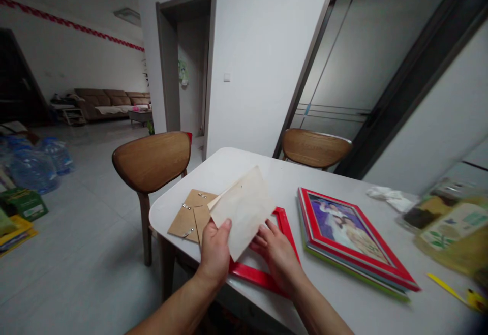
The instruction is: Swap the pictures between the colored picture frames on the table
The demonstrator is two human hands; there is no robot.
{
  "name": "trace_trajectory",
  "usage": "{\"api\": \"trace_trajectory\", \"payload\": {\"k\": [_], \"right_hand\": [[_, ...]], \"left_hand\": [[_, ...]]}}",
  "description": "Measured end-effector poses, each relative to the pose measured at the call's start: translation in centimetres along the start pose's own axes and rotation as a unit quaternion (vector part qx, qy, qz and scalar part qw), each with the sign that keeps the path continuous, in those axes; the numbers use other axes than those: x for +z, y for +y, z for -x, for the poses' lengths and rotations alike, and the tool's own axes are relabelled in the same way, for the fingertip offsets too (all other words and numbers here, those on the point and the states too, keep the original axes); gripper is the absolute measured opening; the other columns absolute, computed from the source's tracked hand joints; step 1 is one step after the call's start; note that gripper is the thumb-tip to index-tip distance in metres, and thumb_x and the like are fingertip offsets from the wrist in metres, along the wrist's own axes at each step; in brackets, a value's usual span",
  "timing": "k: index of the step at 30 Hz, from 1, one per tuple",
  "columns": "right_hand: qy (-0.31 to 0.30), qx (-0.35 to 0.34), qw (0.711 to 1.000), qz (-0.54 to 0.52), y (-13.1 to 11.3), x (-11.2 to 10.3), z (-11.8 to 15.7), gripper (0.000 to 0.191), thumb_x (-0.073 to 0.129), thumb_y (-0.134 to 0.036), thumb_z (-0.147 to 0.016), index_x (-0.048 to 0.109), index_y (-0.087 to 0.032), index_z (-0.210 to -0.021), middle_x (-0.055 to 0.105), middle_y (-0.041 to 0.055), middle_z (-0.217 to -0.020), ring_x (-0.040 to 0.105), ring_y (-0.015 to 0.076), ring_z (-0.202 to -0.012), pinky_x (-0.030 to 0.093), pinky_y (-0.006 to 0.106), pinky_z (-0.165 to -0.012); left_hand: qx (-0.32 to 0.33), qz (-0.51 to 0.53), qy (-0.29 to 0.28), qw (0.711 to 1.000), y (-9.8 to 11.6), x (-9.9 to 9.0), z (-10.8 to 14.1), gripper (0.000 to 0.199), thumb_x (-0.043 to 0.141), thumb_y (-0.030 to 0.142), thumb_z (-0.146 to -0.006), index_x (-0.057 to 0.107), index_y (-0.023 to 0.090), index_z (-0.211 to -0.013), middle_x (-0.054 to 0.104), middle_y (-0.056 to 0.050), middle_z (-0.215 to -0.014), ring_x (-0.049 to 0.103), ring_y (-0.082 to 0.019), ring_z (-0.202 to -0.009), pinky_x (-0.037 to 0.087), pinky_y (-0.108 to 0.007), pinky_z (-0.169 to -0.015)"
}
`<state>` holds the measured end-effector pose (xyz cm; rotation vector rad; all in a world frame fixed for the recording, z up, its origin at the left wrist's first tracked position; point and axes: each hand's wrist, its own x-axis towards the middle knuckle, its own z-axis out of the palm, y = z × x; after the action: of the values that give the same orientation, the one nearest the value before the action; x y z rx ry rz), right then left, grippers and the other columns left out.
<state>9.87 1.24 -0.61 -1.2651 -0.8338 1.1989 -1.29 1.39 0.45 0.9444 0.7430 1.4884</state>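
Note:
A pale, blank-looking sheet of paper [244, 208], with a second layer showing at its left edge, is held tilted above the table. My left hand [215, 246] is closed on its lower left edge, thumb on top. At the lower right edge, my right hand [276, 248] has its fingers bent against the paper; its thumb is not clearly visible. Below the hands lies a red picture frame [287, 233], partly covered by the paper and the right hand. A brown backing board [186, 215] with metal clips lies left of the paper, partly hidden.
To the right sits a stack of frames, topped by a red-framed photo [345, 223]. Beyond are white tissue [391, 198], plastic packages [450, 228] and a yellow object [450, 286]. Wooden chairs [154, 159] stand by the white table [224, 164]; bottled water [32, 167] is on the floor.

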Motion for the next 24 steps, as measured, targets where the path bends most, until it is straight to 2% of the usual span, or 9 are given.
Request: {"api": "trace_trajectory", "payload": {"k": [3, 5, 8, 10, 13, 16, 20, 24], "right_hand": [[-0.003, -0.018, 0.999, -0.048, 0.1, -1.6, 0.0, 0.041, 0.039, -0.026, -0.071, 0.044, -0.017, -0.111, 0.060, 0.0083, -0.100, 0.059, 0.0173, -0.081, 0.047, 0.026, -0.061], [0.024, -0.024, 0.999, -0.034, -0.4, -2.9, -0.1, 0.043, 0.040, -0.021, -0.068, 0.044, -0.015, -0.111, 0.063, 0.0080, -0.094, 0.060, 0.0176, -0.077, 0.047, 0.026, -0.060], [0.043, -0.003, 0.999, 0.012, -1.0, -4.7, -0.5, 0.047, 0.041, -0.017, -0.065, 0.043, -0.012, -0.111, 0.066, 0.0084, -0.084, 0.061, 0.0187, -0.068, 0.046, 0.027, -0.056], [0.042, 0.005, 0.998, 0.049, -1.0, -5.6, -0.8, 0.046, 0.041, -0.016, -0.064, 0.044, -0.011, -0.110, 0.066, 0.0081, -0.078, 0.061, 0.0187, -0.063, 0.046, 0.027, -0.053], [0.031, -0.003, 0.992, 0.121, -0.6, -6.2, -1.4, 0.044, 0.039, -0.016, -0.063, 0.048, -0.011, -0.106, 0.066, 0.0073, -0.073, 0.061, 0.0180, -0.059, 0.045, 0.026, -0.051], [0.021, -0.023, 0.974, 0.223, -0.4, -6.1, -2.0, 0.039, 0.037, -0.017, -0.064, 0.054, -0.011, -0.099, 0.066, 0.0068, -0.068, 0.060, 0.0178, -0.056, 0.044, 0.025, -0.048], [0.021, -0.033, 0.953, 0.302, -0.7, -6.0, -2.8, 0.036, 0.039, -0.018, -0.063, 0.060, -0.011, -0.091, 0.065, 0.0066, -0.062, 0.059, 0.0180, -0.054, 0.043, 0.024, -0.045], [0.035, -0.042, 0.952, 0.302, -1.0, -6.1, -3.1, 0.038, 0.038, -0.018, -0.064, 0.059, -0.010, -0.094, 0.065, 0.0066, -0.061, 0.059, 0.0177, -0.052, 0.042, 0.024, -0.044]], "left_hand": [[-0.047, 0.036, -0.006, 0.998, -1.4, 0.5, 0.5, 0.043, 0.050, 0.026, -0.072, 0.047, 0.009, -0.110, 0.064, -0.010, -0.095, 0.057, -0.023, -0.093, 0.046, -0.032, -0.079], [-0.047, -0.011, -0.016, 0.999, -1.9, 0.1, 0.4, 0.045, 0.050, 0.020, -0.070, 0.043, 0.011, -0.114, 0.061, -0.010, -0.103, 0.054, -0.022, -0.098, 0.045, -0.033, -0.082], [-0.028, -0.138, -0.046, 0.989, -2.0, -1.1, -0.2, 0.048, 0.046, 0.012, -0.069, 0.040, 0.011, -0.116, 0.053, -0.012, -0.115, 0.049, -0.020, -0.106, 0.040, -0.034, -0.089], [0.002, -0.252, -0.075, 0.965, -1.9, -2.0, -0.4, 0.046, 0.046, 0.011, -0.068, 0.042, 0.012, -0.115, 0.050, -0.012, -0.117, 0.046, -0.020, -0.109, 0.035, -0.036, -0.094], [0.050, -0.407, -0.126, 0.903, -2.1, -2.9, 0.0, 0.046, 0.049, 0.011, -0.066, 0.047, 0.014, -0.112, 0.049, -0.010, -0.119, 0.043, -0.021, -0.112, 0.030, -0.038, -0.098], [0.080, -0.473, -0.170, 0.861, -2.5, -3.3, 0.5, 0.047, 0.050, 0.012, -0.067, 0.047, 0.013, -0.114, 0.045, -0.012, -0.124, 0.038, -0.022, -0.116, 0.029, -0.039, -0.099], [0.093, -0.502, -0.191, 0.838, -2.7, -3.5, 0.6, 0.046, 0.049, 0.015, -0.070, 0.046, 0.011, -0.115, 0.041, -0.014, -0.126, 0.036, -0.023, -0.118, 0.029, -0.039, -0.099], [0.102, -0.497, -0.192, 0.840, -2.6, -3.6, 0.5, 0.043, 0.049, 0.016, -0.071, 0.048, 0.013, -0.114, 0.044, -0.013, -0.124, 0.039, -0.022, -0.115, 0.031, -0.039, -0.098]]}}
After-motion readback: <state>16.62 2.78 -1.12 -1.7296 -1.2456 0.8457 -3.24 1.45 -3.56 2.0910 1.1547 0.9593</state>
